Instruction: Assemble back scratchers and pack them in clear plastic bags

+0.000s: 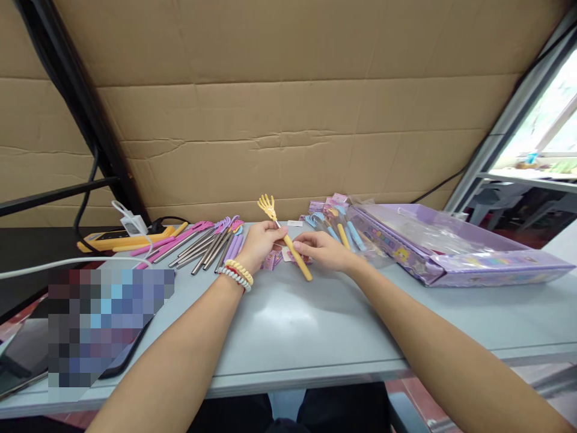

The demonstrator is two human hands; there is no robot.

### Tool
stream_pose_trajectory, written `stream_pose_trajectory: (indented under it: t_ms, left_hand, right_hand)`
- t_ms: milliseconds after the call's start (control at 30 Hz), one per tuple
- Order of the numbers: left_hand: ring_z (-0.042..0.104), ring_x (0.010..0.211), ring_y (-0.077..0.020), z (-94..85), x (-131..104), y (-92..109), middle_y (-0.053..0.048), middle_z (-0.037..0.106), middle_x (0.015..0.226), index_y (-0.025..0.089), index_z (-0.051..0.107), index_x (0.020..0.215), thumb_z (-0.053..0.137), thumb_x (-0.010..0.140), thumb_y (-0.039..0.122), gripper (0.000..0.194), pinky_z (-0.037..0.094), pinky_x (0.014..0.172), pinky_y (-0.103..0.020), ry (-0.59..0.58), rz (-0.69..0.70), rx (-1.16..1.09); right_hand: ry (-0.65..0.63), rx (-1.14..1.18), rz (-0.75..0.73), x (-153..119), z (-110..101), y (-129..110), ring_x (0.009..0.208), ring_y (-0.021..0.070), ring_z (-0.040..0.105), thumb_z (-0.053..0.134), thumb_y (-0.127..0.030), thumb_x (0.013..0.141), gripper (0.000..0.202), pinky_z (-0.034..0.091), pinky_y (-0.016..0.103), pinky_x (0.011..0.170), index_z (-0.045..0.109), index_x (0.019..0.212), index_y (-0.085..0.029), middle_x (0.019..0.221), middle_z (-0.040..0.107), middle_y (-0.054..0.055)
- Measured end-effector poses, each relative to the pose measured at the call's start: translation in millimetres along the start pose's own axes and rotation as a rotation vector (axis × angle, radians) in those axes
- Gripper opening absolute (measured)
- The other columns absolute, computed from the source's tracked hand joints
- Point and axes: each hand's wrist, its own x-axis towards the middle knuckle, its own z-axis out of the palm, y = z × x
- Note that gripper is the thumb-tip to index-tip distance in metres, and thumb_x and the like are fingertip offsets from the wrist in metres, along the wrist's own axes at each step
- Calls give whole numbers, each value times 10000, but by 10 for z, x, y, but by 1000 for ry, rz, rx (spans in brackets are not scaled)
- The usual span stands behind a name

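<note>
My left hand (264,242) grips a yellow back scratcher (301,263) by its thin metal shaft. Its claw, shaped like a little hand, points up and away; the thick handle slants down toward me. At the upper end of that handle, the curled fingers of my right hand (319,248) close in against it. Small pink printed cards (270,260) lie beneath both hands. Left of them is a pile of back scratchers (211,243) with pink and purple claws and metal shafts. To the right, blue and yellow back scratchers (342,228) lie in clear plastic with pink cards.
A purple printed box (424,264) holding clear plastic stands at the right. On the left are a yellow power strip (106,242), a white charger (134,225) with its cable, and a blurred-out device (108,325). Cardboard (288,108) walls off the back of the grey table (311,337).
</note>
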Motion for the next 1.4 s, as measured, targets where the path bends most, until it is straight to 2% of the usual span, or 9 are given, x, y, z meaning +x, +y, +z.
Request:
stream_pose_trajectory:
  t_ms: [167, 367, 433, 533, 600, 667, 900, 1300, 1400]
  left_hand:
    - [605, 621, -123, 61, -11, 2, -38, 641, 714, 144, 538, 763, 621, 729, 342, 217, 438, 548, -224, 7, 28, 34]
    - [607, 620, -130, -11, 27, 3, -71, 665, 842, 151, 598, 815, 467, 807, 395, 277, 431, 525, -231, 41, -22, 207]
    - [624, 688, -165, -72, 35, 6, -78, 676, 853, 161, 616, 811, 445, 806, 377, 276, 454, 588, -264, 100, 51, 476]
    - [627, 845, -252, -187, 34, 31, -118, 680, 866, 170, 646, 818, 444, 782, 304, 245, 463, 720, -348, 239, 159, 1072]
    - [616, 901, -299, -272, 31, 55, -161, 671, 908, 155, 658, 861, 442, 763, 256, 257, 460, 746, -388, 286, 116, 1345]
    - [611, 922, -328, -352, 31, 71, -201, 657, 946, 122, 659, 912, 439, 748, 224, 293, 465, 738, -402, 291, 14, 1460]
    - [522, 1084, -364, -469, 50, -11, -237, 607, 1096, 76, 640, 1056, 434, 746, 242, 407, 450, 814, -431, 295, -140, 1580]
    - [539, 1054, -330, -576, 81, -57, -209, 613, 1066, 113, 642, 1051, 474, 734, 203, 370, 451, 810, -410, 322, -130, 1642]
    - [537, 1060, -333, -559, 94, -36, -211, 603, 1077, 99, 637, 1053, 492, 730, 219, 373, 435, 845, -416, 354, -57, 1593]
  right_hand:
    - [-74, 95, 7, -2, 7, -10, 545, 104, 462, 489, -517, 810, 377, 355, 237, 523, 543, 734, -152, 628, 565, 8]
    - [84, 27, 90, 13, -24, -3, 499, 93, 430, 507, -473, 782, 332, 308, 220, 460, 539, 696, -153, 555, 478, -22]
    - [145, 19, 110, 21, -27, 9, 483, 83, 397, 507, -445, 776, 304, 288, 215, 444, 531, 693, -154, 536, 445, -31]
    - [201, 57, 112, 29, -41, 51, 436, 71, 333, 490, -455, 788, 291, 251, 212, 418, 520, 790, -165, 497, 389, -58]
    - [219, 74, 104, 31, -53, 81, 406, 71, 307, 471, -487, 801, 321, 233, 213, 407, 504, 880, -178, 476, 360, -75]
    - [224, 59, 101, 31, -63, 100, 397, 75, 306, 457, -509, 807, 344, 234, 215, 407, 495, 915, -185, 470, 358, -79]
    - [209, -16, 142, 25, -51, 67, 472, 92, 406, 514, -391, 765, 215, 302, 217, 456, 497, 807, -181, 524, 465, -44]
    - [158, -155, 119, 13, -44, 112, 445, 87, 348, 480, -520, 783, 347, 252, 217, 444, 531, 811, -179, 495, 439, -56]
    - [151, -185, 112, 9, -38, 100, 442, 84, 338, 482, -522, 781, 344, 248, 218, 445, 515, 761, -180, 491, 448, -52]
